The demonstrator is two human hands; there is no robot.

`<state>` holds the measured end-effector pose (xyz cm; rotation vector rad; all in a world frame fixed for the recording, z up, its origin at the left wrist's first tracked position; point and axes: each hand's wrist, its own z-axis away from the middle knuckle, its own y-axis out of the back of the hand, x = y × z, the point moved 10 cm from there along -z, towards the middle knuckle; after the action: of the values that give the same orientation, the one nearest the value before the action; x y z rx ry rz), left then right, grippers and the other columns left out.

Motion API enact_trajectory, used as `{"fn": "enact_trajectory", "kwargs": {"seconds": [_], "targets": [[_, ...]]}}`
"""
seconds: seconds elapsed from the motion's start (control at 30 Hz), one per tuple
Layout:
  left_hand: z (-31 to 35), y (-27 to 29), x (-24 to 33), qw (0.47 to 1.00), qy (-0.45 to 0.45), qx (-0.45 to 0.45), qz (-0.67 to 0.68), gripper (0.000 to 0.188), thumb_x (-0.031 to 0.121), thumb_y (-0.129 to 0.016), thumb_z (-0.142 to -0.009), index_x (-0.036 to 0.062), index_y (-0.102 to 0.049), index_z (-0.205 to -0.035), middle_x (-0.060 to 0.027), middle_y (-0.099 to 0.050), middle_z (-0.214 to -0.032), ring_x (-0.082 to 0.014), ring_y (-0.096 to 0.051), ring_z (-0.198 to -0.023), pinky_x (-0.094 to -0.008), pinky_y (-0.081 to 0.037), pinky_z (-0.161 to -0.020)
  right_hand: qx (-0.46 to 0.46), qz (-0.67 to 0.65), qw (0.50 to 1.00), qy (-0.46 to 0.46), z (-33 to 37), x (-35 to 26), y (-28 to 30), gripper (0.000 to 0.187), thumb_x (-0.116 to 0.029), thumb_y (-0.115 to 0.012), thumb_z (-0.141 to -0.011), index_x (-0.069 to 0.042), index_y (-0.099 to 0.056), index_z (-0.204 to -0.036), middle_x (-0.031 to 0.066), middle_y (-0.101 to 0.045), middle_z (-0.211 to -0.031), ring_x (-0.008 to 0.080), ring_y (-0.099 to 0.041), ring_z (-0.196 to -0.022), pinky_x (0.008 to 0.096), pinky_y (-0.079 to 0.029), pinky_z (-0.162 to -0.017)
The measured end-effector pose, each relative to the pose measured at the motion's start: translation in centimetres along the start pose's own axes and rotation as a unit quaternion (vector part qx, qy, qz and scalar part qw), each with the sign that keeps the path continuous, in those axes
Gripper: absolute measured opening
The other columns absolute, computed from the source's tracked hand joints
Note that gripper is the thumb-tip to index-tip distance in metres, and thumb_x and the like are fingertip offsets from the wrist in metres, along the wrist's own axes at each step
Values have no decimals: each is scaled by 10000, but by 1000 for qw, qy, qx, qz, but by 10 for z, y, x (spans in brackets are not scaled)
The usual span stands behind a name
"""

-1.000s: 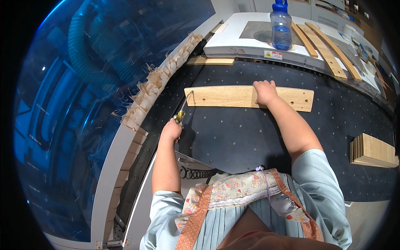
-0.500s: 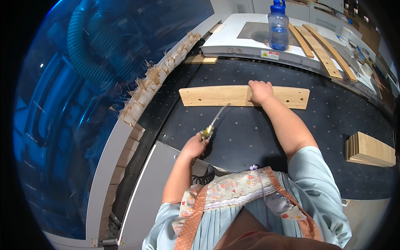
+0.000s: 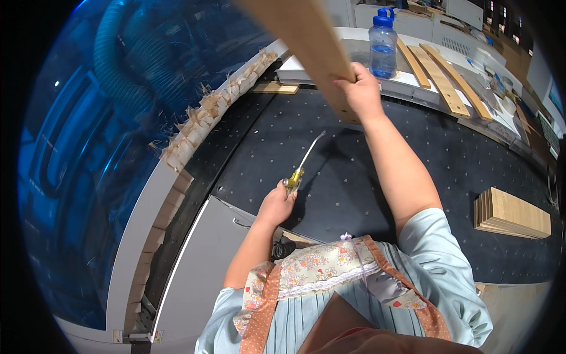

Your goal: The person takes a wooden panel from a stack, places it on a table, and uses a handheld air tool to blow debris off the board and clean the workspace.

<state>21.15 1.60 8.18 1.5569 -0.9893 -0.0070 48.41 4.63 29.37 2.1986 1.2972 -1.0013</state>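
My right hand point(image 3: 364, 93) grips a pale wooden board point(image 3: 315, 50) with drilled holes near its lower end. The board is raised off the black work table point(image 3: 348, 171) and tilted, its upper end blurred and running out past the top of the picture. In my left hand point(image 3: 277, 203) is an air blow gun point(image 3: 295, 179) with a yellowish body and a long, thin, bent metal nozzle. Its tip hovers over the table, below the board and apart from it. The fingers around the blow gun's body are partly hidden.
At the right lies a stack of short boards point(image 3: 512, 212). Beyond the table, a white machine surface point(image 3: 295, 71) carries a blue-capped water bottle point(image 3: 383, 50) and several long wooden strips point(image 3: 439, 79). A blue transparent machine cover point(image 3: 76, 177) with a frayed bristle strip point(image 3: 218, 109) borders the left.
My right hand has lifted the board from the table and swung it from lying crosswise to pointing up and away. The blow gun in my left hand has barely moved.
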Motion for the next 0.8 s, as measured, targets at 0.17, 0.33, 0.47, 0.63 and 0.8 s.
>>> {"fn": "enact_trajectory", "kwargs": {"seconds": [0.17, 0.33, 0.47, 0.63, 0.8], "targets": [[3, 4, -17, 995, 28, 32, -91, 319, 200, -539, -873, -41, -461, -1065, -255, -624, -862, -421, -598, -845, -484, -475, -746, 94, -269, 954, -90, 15, 34, 34, 381, -45, -696, -797, 46, -540, -1132, 109, -607, -1089, 194, -584, -980, 311, -448, -871], [-10, 13, 2, 991, 73, 12, -110, 311, 191, -521, -875, -32, -460, -1083, -246, -629, -838, -414, -607, -823, -484, -482, -734, 182, -410, 883, -138, 56, 112, 66, 452, 31, -611, -826, 37, -446, -1247, 131, -545, -1187, 256, -541, -1095, 381, -422, -956], [-13, 5, -5, 992, 65, 12, -111, 291, 194, -512, -877, -29, -463, -1058, -241, -630, -823, -407, -613, -806, -484, -484, -727, 217, -453, 835, -224, 99, 150, 60, 440, 61, -567, -842, 9, -444, -1261, 133, -533, -1207, 274, -537, -1108, 438, -430, -956], [-22, 7, 29, 975, 169, -71, -128, 291, 201, -486, -891, -5, -483, -1096, -215, -638, -892, -383, -620, -825, -465, -495, -726, 234, -449, 821, -263, 130, 180, 67, 439, 79, -538, -853, 2, -429, -1272, 149, -520, -1217, 267, -535, -1115, 449, -439, -951], [-20, 5, 24, 978, 143, -52, -140, 320, 215, -514, -883, -36, -458, -1074, -247, -628, -815, -414, -611, -801, -482, -487, -720, 244, -471, 804, -269, 143, 200, 69, 454, 86, -539, -847, -15, -430, -1276, 131, -531, -1201, 260, -553, -1084, 443, -446, -946]]}}
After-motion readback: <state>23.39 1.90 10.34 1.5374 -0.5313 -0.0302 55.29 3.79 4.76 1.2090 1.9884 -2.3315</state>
